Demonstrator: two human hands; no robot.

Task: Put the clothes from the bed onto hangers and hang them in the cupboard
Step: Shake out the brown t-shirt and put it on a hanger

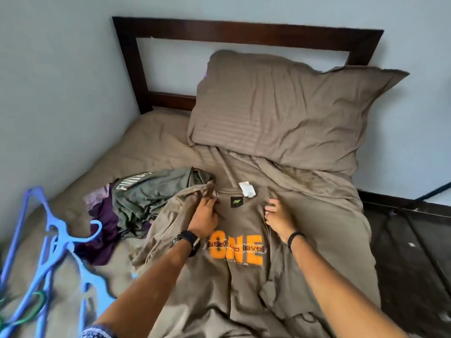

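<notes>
A taupe T-shirt (244,284) with orange "ONE" print lies spread on the bed, its collar towards the pillow and a white label showing. My left hand (203,215) pinches the fabric at the shirt's left shoulder beside the collar. My right hand (277,215) grips the right shoulder fabric with curled fingers. To the left lie a crumpled olive-green shirt (151,198) and a purple garment (102,228). Several blue plastic hangers (53,242) lie at the bed's left edge; a green one (34,303) sits among them.
A taupe pillow (288,111) leans on the dark wooden headboard (244,32). A pale wall runs along the bed's left side. Dark floor (410,252) lies to the right of the mattress. The cupboard is out of view.
</notes>
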